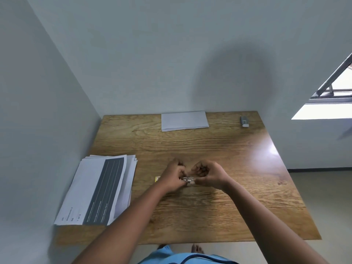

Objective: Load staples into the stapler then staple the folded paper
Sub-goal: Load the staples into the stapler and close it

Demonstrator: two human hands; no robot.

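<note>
My left hand (174, 176) and my right hand (208, 175) meet over the middle of the wooden table (238, 187). Both are closed on a small silver stapler (187, 179) held between them, mostly hidden by my fingers. A small yellowish staple box (157, 178) peeks out just left of my left hand. The folded white paper (183, 121) lies flat at the table's far edge against the wall, well away from both hands.
A fanned stack of printed sheets (101, 189) covers the table's left side by the wall. A small grey and white object (244, 121) sits at the far right corner. Walls close the left and far sides; the right edge drops to the floor.
</note>
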